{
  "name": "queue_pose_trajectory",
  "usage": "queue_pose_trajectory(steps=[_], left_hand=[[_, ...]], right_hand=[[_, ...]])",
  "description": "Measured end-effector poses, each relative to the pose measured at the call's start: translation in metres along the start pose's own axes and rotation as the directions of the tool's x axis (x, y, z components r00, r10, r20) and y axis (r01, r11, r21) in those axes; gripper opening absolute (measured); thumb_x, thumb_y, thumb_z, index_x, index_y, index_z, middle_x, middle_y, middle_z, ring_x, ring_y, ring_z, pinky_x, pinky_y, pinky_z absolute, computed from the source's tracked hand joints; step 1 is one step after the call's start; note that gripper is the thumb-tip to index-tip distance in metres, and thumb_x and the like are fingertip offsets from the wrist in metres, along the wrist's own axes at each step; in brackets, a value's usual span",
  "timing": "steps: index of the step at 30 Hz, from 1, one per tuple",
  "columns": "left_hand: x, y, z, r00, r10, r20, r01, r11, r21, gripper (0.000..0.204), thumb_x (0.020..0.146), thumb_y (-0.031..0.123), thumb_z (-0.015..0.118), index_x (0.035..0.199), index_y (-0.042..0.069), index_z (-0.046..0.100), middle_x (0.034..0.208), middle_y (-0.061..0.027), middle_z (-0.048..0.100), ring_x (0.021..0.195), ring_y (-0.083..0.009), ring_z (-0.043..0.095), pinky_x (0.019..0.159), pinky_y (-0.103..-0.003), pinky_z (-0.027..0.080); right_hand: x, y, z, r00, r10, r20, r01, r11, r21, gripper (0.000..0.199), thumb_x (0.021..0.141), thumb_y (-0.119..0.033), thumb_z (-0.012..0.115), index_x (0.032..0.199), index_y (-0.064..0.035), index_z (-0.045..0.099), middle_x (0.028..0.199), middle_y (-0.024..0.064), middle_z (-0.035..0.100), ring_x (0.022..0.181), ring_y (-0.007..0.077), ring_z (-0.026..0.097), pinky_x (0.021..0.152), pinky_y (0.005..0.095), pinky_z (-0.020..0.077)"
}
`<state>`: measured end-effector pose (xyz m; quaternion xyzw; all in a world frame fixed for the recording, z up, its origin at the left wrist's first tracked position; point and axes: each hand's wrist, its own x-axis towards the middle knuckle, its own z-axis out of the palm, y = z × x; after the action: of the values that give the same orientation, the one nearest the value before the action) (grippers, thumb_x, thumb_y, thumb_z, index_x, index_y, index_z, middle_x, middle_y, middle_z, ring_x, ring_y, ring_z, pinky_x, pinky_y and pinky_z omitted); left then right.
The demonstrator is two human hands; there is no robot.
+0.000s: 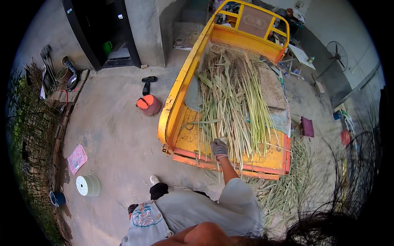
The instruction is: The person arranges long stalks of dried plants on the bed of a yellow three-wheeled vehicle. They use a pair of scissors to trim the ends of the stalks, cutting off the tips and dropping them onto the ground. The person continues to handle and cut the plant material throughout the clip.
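Note:
My right hand (219,148), in a grey work glove, reaches forward over the yellow cart bed (186,137). Its fingers are curled at the near ends of long plant stalks (230,119), closed on some of them. The stalks lie lengthwise in a loose heap, leafy and dry on the left. Straighter pale green stalks (256,110) lie on the right, and brown feathery tops (230,55) point to the far end. Low beside my body on the left is my left hand (133,208), in a dark glove; its fingers are mostly hidden by the sleeve.
Cut leaves and stalks (287,184) litter the ground right of the cart. An orange-red bucket (150,105) and black slippers (147,84) lie left of it. A pale green bucket (88,185) and a pink bag (77,159) are farther left. A standing fan (337,55) is at far right.

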<state>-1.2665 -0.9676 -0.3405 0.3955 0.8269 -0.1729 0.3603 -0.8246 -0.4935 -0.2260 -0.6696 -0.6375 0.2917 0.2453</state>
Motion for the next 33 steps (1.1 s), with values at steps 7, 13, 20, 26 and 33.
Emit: queue_pose_trajectory(steps=[7,13,20,26,33], left_hand=[[0.132,-0.086,-0.139,0.995,-0.101,-0.011,0.099,0.992,-0.078,0.023,0.07,0.026,0.051,0.08,0.012,0.067,0.092,-0.0131,0.063,0.09,-0.0298,0.06,0.076,-0.042,0.048],[0.284,-0.051,-0.402,0.761,0.392,-0.518,-0.282,0.918,0.28,0.015,0.07,0.012,0.05,0.068,0.009,0.064,0.077,-0.0131,0.063,0.073,-0.0311,0.061,0.065,-0.038,0.049],[0.357,0.194,-0.681,0.434,0.381,-0.817,-0.833,0.515,-0.202,0.02,0.076,0.001,0.064,0.095,0.0,0.06,0.092,-0.0102,0.064,0.085,-0.0176,0.061,0.082,-0.03,0.047],[0.284,0.429,-0.795,-0.106,0.647,-0.755,-0.933,0.198,0.301,0.012,0.077,0.006,0.064,0.089,0.002,0.063,0.088,-0.0123,0.064,0.084,-0.0233,0.06,0.078,-0.033,0.046],[0.269,0.636,-0.854,-0.399,0.742,-0.539,-0.9,-0.204,0.385,0.02,0.072,0.01,0.066,0.09,0.004,0.063,0.091,-0.0132,0.063,0.088,-0.0301,0.059,0.08,-0.038,0.046]], right_hand=[[0.131,-0.084,0.055,0.939,0.337,-0.064,-0.343,0.918,-0.2,0.043,0.078,-0.038,0.055,0.108,-0.007,0.06,0.11,0.0153,0.058,0.102,0.0318,0.055,0.088,0.0408,0.0426],[0.189,-0.079,0.039,0.975,0.195,-0.11,-0.219,0.724,-0.654,0.044,0.076,-0.04,0.056,0.106,-0.0079,0.06,0.112,0.0145,0.057,0.104,0.0315,0.053,0.088,0.0415,0.0426],[0.257,-0.087,0.044,0.839,0.481,-0.254,-0.544,0.728,-0.417,0.042,0.076,-0.035,0.057,0.11,-0.0104,0.056,0.119,0.0143,0.052,0.107,0.0307,0.051,0.09,0.0399,0.0409],[0.332,-0.104,0.081,0.751,0.468,-0.466,-0.654,0.627,-0.424,0.028,0.084,-0.025,0.048,0.106,-0.0117,0.06,0.105,0.0098,0.061,0.097,0.026,0.059,0.083,0.047,0.0408],[0.372,-0.086,0.08,0.629,0.769,-0.113,-0.758,0.576,-0.305,0.028,0.083,-0.021,0.048,0.106,-0.0124,0.062,0.111,0.0143,0.058,0.102,0.0292,0.056,0.082,0.0429,0.0448]])
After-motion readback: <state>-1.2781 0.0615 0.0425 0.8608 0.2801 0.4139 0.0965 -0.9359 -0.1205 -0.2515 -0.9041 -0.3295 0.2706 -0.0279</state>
